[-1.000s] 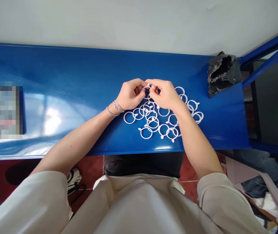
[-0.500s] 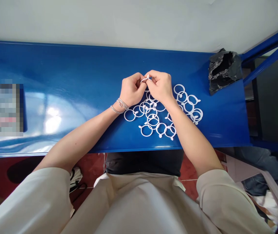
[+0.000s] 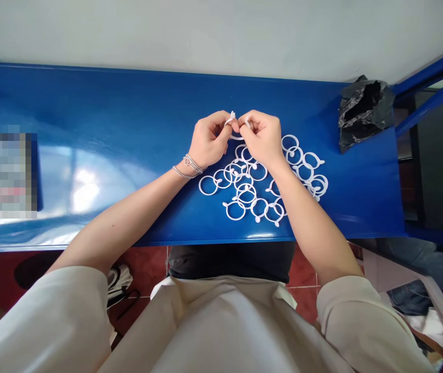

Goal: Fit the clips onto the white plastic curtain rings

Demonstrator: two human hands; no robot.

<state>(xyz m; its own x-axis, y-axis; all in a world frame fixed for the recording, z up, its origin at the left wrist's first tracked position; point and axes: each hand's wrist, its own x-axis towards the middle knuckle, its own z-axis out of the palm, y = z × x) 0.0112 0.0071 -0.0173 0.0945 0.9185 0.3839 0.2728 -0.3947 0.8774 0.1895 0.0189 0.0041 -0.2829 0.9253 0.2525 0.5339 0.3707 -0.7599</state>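
My left hand (image 3: 210, 139) pinches a white curtain ring (image 3: 229, 121) between thumb and fingers, its small knob pointing up. Close beside it, my right hand (image 3: 262, 135) is closed on a white ring end (image 3: 247, 122). Whether both hands hold one opened ring or two separate ones, I cannot tell. A white arc shows just below, between the hands. Several more white curtain rings (image 3: 236, 211) with small tabs lie loosely overlapped on the blue table (image 3: 128, 103), nearer to me and around my right forearm.
At the table's right end stands a crumpled black plastic bag (image 3: 365, 114), its mouth open. A blurred-out flat item (image 3: 6, 176) lies at the far left. Blue metal bars (image 3: 433, 96) rise at the right, and a pale wall (image 3: 206, 36) runs behind the table.
My hands have drawn slightly apart, the right one moving a little to the right. White now shows separately in each hand's fingers. The view has shifted slightly.
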